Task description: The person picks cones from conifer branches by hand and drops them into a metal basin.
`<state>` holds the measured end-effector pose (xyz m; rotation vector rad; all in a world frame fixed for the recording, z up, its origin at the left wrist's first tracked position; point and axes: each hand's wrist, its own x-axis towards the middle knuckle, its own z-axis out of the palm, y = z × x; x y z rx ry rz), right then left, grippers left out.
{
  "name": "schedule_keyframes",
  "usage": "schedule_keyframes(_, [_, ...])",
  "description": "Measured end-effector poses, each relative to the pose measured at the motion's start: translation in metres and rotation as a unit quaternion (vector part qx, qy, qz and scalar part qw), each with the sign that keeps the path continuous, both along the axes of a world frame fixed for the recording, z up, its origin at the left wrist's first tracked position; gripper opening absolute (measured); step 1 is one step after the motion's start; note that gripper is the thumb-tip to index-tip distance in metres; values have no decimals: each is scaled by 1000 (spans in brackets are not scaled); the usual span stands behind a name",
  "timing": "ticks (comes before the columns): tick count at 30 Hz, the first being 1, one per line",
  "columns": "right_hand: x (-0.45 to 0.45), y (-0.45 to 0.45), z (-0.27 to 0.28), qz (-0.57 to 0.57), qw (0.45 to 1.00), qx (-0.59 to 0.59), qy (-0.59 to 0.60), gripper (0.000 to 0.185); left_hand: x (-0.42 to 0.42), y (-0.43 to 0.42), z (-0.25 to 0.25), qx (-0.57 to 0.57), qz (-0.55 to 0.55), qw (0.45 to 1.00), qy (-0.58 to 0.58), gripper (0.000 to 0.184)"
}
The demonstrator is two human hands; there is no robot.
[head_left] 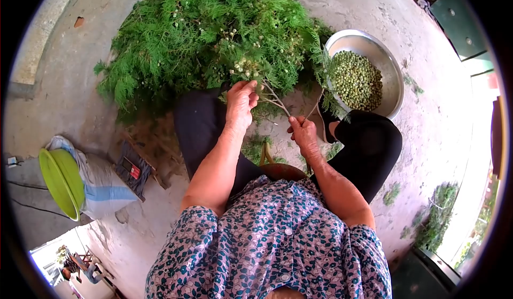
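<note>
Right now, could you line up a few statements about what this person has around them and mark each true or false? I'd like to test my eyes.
1. The right hand grips a branch. True.
2. The bowl holds many small green cones. True.
3. The bowl is on the person's left. False: it is on the right.
4. The pile of greenery lies in front of the person. True.
5. The left hand is inside the bowl. False: it is up at the branch.
6. The basin by the sack is red. False: it is yellow-green.
</note>
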<state>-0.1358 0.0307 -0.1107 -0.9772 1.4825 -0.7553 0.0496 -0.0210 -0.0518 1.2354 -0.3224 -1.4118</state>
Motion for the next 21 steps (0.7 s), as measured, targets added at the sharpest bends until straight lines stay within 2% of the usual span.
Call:
schedule_keyframes(2, [8,4,9,-32,997,46,-52,37,2,4,-2,-36,-16,998,-49,4])
schedule_keyframes(3, [7,3,13,-32,996,59,-55,50,2,5,-4,-52,-33,997,-52,3])
schedule_keyframes(4, [4,0,0,-32,996,59,-57,50,1,6,-2,-52,-33,997,-54,3])
schedule_keyframes(5, [0,-2,-24,-56,996,-65,14,51,-2,6,0,-53,-31,997,-52,2])
schedule_keyframes(6, [0,-6,-23,-80,975,-188,87,53,-6,7,3,-54,-29,997,-49,2])
schedule_keyframes(7, [-1,-11,-22,-149,972,-171,55,56,-11,8,9,-49,-9,997,-54,5])
schedule_keyframes(8, [-1,-14,-21,-234,947,-221,22,56,-11,9,7,-49,-11,997,-53,5])
schedule_keyframes(9, [-6,-18,-3,-225,954,-171,103,57,-11,9,4,-63,-27,996,-48,5])
schedule_keyframes(11, [-6,-23,28,-296,905,-273,136,57,-11,9,3,-77,-43,995,-43,6])
schedule_keyframes(12, [-10,-29,34,-302,887,-321,135,55,-12,9,3,-83,-48,994,-48,6])
schedule_keyframes(14, [-26,-38,37,-310,886,-324,120,47,-14,10,5,-90,-54,993,-53,6])
schedule_keyframes(15, [-30,-41,65,-321,891,-293,133,48,-16,10,7,-96,-64,990,-80,4])
schedule_keyframes(16, [-35,-50,72,-332,848,-375,172,49,-18,11,8,-103,-74,986,-107,3])
schedule_keyframes(18, [-33,-52,97,-327,843,-410,122,50,-22,12,10,-103,-79,983,-129,4])
schedule_keyframes(20, [-28,-49,109,-231,814,-483,224,43,-25,13,11,-105,-84,979,-150,7])
schedule_keyframes(21, [-21,-47,110,-201,826,-489,195,35,-26,14,12,-100,-91,979,-155,7])
